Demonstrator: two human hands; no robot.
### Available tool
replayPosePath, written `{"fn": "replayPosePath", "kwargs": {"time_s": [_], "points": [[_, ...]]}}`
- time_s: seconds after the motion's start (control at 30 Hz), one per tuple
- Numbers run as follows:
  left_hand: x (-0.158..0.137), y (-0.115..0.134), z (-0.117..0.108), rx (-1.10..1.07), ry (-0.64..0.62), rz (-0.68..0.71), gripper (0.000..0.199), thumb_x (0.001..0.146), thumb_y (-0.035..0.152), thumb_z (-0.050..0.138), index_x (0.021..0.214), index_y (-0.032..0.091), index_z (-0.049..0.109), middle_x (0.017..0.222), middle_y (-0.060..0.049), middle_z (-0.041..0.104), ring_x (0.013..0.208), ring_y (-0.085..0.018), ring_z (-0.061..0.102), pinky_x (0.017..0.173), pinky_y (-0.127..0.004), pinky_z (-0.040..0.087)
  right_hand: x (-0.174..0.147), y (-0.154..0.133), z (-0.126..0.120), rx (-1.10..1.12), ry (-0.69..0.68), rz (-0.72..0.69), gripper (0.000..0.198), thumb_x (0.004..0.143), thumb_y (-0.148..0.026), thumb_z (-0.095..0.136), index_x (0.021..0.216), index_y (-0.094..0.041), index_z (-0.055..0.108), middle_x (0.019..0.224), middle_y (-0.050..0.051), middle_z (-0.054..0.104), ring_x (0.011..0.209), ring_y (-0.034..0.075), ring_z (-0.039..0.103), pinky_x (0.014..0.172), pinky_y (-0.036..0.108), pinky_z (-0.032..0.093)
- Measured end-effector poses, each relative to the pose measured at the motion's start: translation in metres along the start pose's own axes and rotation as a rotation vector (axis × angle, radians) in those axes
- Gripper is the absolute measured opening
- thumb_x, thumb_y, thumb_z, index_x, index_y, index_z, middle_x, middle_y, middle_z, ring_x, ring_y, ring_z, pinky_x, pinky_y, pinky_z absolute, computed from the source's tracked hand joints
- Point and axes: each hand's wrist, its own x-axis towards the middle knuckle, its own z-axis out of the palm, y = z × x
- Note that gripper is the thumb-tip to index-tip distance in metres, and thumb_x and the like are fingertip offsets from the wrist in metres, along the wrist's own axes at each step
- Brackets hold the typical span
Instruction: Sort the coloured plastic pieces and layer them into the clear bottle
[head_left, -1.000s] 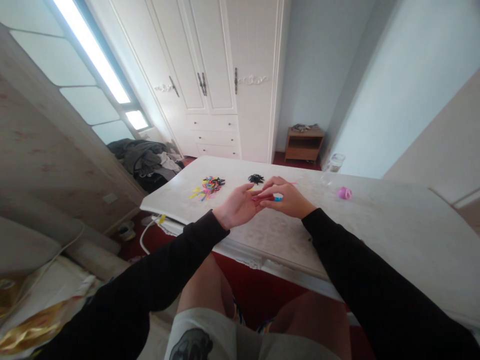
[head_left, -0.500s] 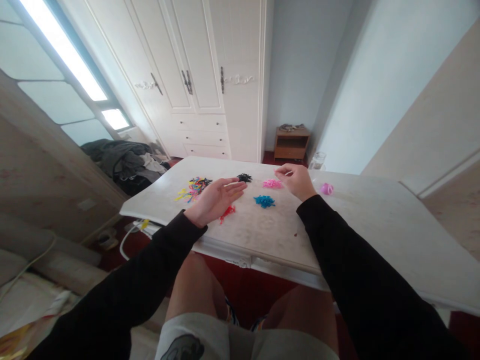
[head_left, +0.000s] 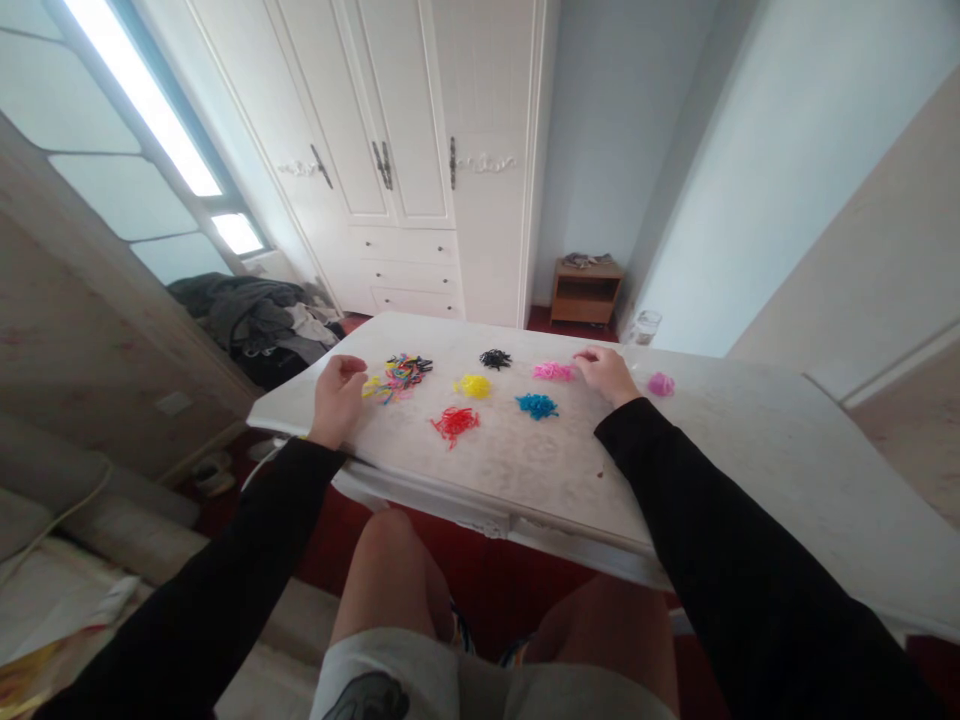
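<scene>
Small coloured rubber bands lie in loose heaps on the white table (head_left: 525,470). At the left edge of the mixed-colour pile (head_left: 409,372) is my left hand (head_left: 337,400), its fingers loosely curled with the thumb a little apart; no band shows in it. My right hand (head_left: 609,376) is at the right side of the pink rubber bands (head_left: 553,371). Its thumb and fingertips are pinched together, and whatever they hold is too small to see. Between the hands sit yellow (head_left: 473,386), black (head_left: 495,358), red (head_left: 455,425) and blue rubber bands (head_left: 537,405), each in its own heap.
A purple-pink object (head_left: 661,384) lies right of my right hand. Near the table's back edge is a clear jar (head_left: 645,326). Beyond the table are a white wardrobe (head_left: 405,110), a small wooden cabinet (head_left: 587,290) and a clothes heap (head_left: 255,320).
My left hand has swung left from over the middle heaps to the mixed pile, uncovering the yellow and red bands, and its fingers have curled. My right hand has lowered slightly beside the pink bands.
</scene>
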Motion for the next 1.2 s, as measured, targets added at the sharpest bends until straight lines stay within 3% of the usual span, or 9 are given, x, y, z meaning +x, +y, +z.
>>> {"fn": "replayPosePath", "kwargs": {"time_s": [0.2,0.33,0.43,0.57,0.83,1.2], "points": [[0.0,-0.01,0.001,0.151,0.006,0.008,0.012,0.077,0.019,0.054,0.088,0.022,0.056,0.098,-0.007,0.067,0.101,-0.027,0.063,0.096,-0.042,0.049,-0.004,-0.002,0.004,0.025,-0.063,-0.077,0.022,0.087,-0.029,0.06,0.086,-0.016,0.078,0.093,0.011,0.08,0.09,0.025,0.072,0.086,0.035,0.052],[-0.004,-0.011,0.004,0.242,-0.029,0.061,0.015,0.078,0.018,0.053,0.093,0.022,0.055,0.104,-0.009,0.067,0.105,-0.028,0.063,0.098,-0.042,0.049,-0.001,0.004,0.007,0.065,-0.014,-0.056,0.023,0.086,-0.032,0.059,0.088,-0.016,0.076,0.093,0.01,0.08,0.09,0.025,0.07,0.086,0.036,0.051],[-0.004,-0.014,0.003,0.292,-0.073,0.123,0.015,0.079,0.017,0.052,0.093,0.022,0.057,0.105,-0.01,0.066,0.106,-0.029,0.063,0.099,-0.043,0.049,0.002,0.008,0.007,0.046,-0.05,-0.011,0.022,0.085,-0.033,0.06,0.083,-0.016,0.075,0.086,0.009,0.078,0.084,0.025,0.069,0.081,0.036,0.051],[-0.006,-0.013,0.003,0.379,-0.158,0.248,0.012,0.081,0.019,0.055,0.089,0.021,0.064,0.1,-0.01,0.064,0.104,-0.03,0.062,0.098,-0.045,0.049,-0.002,0.002,0.009,0.083,-0.098,-0.108,0.022,0.085,-0.034,0.059,0.082,-0.018,0.073,0.085,0.008,0.077,0.083,0.023,0.068,0.08,0.035,0.05],[-0.018,-0.002,0.006,0.441,-0.275,0.326,0.01,0.083,0.029,0.07,0.091,0.023,0.074,0.108,-0.007,0.067,0.111,-0.03,0.06,0.103,-0.047,0.046,0.0,-0.001,0.009,0.09,0.091,-0.127,0.015,0.08,-0.03,0.062,0.079,-0.018,0.071,0.095,0.011,0.074,0.082,0.023,0.066,0.086,0.04,0.054],[-0.016,-0.004,0.008,0.459,-0.324,0.343,0.009,0.088,0.03,0.065,0.089,0.023,0.071,0.111,-0.009,0.069,0.116,-0.031,0.06,0.104,-0.049,0.045,-0.002,-0.003,0.009,0.07,0.079,-0.198,0.013,0.079,-0.028,0.063,0.075,-0.019,0.07,0.091,0.008,0.068,0.081,0.023,0.064,0.088,0.041,0.054]]}}
